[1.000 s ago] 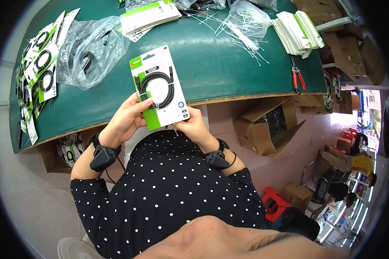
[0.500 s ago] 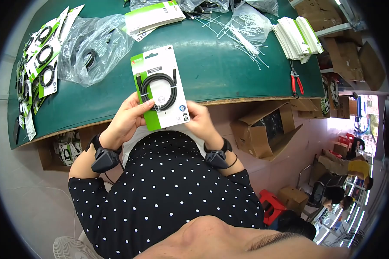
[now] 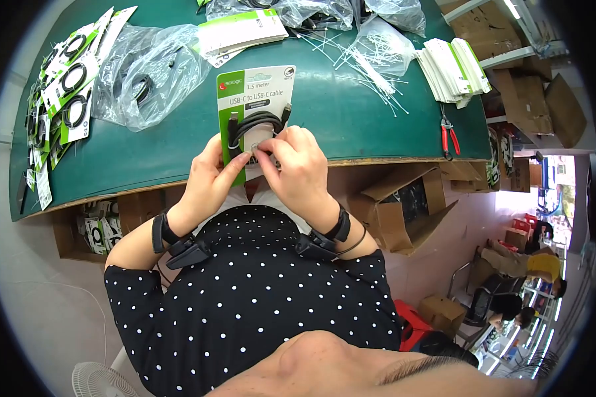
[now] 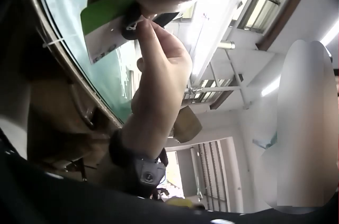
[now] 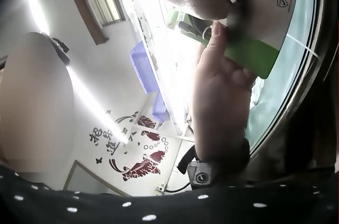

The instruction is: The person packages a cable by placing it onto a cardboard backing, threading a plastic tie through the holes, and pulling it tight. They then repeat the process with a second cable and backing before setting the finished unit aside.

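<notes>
A green-and-white retail card [image 3: 278, 85], printed USB-C to USB-C cable, stands tilted up in front of the body. The black USB-C cable [image 3: 258, 119] lies coiled on its face, a plug at each side. My left hand [image 3: 208, 178] grips the card's lower left, thumb in front. Thumb and fingertips of my right hand [image 3: 299, 165] pinch at the lower part of the coil, where a thin tie sits; the fingers mostly hide it. In the left wrist view the right hand [image 4: 161, 70] works at the cable; in the right wrist view the left thumb [image 5: 215, 33] presses beside it.
Packed cable cards [image 3: 73, 79] pile at the table's left. Beside them lies a plastic bag [image 3: 146, 79] with cable inside. At the back are blank cards [image 3: 242, 32], loose white cable ties [image 3: 374, 69], another card stack [image 3: 447, 69] and red-handled cutters [image 3: 449, 139]. Open cartons [image 3: 404, 205] stand below.
The card has tipped so its top print reads clearly. My right hand has left the card's lower right edge and come across its front to the coil's lower part.
</notes>
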`<state>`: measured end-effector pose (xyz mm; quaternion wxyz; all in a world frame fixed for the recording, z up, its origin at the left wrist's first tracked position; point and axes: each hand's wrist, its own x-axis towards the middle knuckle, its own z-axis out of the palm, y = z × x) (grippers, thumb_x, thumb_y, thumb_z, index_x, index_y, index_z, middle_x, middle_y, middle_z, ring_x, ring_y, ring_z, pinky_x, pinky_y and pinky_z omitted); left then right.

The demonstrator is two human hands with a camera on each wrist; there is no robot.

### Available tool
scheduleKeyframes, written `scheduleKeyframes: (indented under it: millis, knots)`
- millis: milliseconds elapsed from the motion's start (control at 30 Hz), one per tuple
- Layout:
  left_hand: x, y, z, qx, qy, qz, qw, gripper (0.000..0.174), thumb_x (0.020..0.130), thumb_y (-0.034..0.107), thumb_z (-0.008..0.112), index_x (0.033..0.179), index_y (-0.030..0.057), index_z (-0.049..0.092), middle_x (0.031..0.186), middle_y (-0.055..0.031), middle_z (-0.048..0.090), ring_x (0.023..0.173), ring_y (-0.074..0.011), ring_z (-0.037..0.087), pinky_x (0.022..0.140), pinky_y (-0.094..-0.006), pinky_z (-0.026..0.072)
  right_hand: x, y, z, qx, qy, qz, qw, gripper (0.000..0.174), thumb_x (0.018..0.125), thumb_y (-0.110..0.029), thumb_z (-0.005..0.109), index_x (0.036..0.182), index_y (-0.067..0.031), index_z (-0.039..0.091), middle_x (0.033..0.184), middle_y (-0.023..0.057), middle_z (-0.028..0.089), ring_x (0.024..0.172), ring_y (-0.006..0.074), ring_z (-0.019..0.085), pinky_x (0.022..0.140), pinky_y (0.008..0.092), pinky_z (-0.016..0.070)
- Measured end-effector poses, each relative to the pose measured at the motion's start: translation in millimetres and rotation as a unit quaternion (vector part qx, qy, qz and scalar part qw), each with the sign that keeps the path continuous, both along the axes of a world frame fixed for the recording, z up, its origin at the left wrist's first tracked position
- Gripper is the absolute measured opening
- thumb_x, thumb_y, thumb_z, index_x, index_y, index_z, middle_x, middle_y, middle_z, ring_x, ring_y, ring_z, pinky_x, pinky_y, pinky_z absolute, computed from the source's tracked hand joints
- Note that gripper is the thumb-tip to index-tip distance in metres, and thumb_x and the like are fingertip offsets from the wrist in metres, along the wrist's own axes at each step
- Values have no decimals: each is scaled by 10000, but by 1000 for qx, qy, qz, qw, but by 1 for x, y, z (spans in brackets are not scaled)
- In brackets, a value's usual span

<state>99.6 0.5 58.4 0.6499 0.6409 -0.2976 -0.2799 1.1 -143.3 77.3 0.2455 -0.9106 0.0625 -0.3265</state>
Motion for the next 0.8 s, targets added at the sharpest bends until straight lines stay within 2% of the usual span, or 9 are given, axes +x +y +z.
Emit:
scheduleKeyframes:
  millis: [100,200,267,367,467,500,600,767,800]
  knots:
    - [-1,-2,-1,55,-99,21,993,267,935,107,589,1159,-18,516,966,-47,650,818,-102,580,718,-258,480,6,5,-8,25,-8,-46,999,89,732,-57,721,783,-43,649,811,62,567,700,210,582,584,327,461]
    - [0,-3,-4,59,-113,10,992,290,935,115,592,1179,-18,509,979,-52,648,839,-109,583,748,-260,480,9,7,-15,124,-4,-35,992,88,748,-23,695,803,-31,627,823,70,567,633,182,588,551,293,468]
    - [2,-5,-4,62,-120,5,991,301,936,119,593,1189,-19,505,986,-55,647,849,-113,585,763,-261,481,10,3,-19,116,-15,-17,993,92,756,-9,686,815,-27,618,833,73,570,620,168,588,549,278,470]
    - [7,-9,-1,-8,-25,23,999,325,945,144,583,1210,-21,492,1014,-73,643,877,-119,593,791,-264,484,11,-2,-19,102,-38,20,994,103,771,18,668,839,-18,600,854,78,577,596,139,589,544,247,474]
    - [16,-10,-3,1,31,1,1000,329,952,154,572,1218,-19,487,1041,-83,638,910,-121,592,813,-265,483,10,-8,-11,192,-40,82,977,112,827,32,638,894,1,555,879,99,583,637,122,602,579,236,492]
    - [17,-9,-3,4,58,-11,998,330,956,159,566,1222,-19,485,1055,-88,635,927,-123,592,824,-266,483,10,-8,-11,192,-39,82,977,112,827,32,638,894,1,555,879,99,583,637,122,602,579,236,492]
    - [18,-12,8,16,114,-14,993,332,960,164,560,1228,-17,486,1073,-95,631,948,-119,586,827,-266,482,9,-8,-11,361,-109,142,915,82,878,35,575,927,15,513,912,123,598,688,128,617,623,244,521]
    - [21,-13,8,9,150,-26,988,336,958,147,559,1243,-12,482,1096,-100,625,987,-119,576,836,-265,478,1,-9,-5,370,-157,178,898,70,897,57,520,946,23,483,942,155,601,723,168,633,657,273,545]
    - [21,-14,9,9,149,-26,988,336,958,147,559,1243,-12,482,1096,-100,625,987,-119,576,836,-265,478,-2,-9,-5,333,-176,190,907,66,894,62,521,937,24,489,942,159,604,734,178,637,662,281,548]
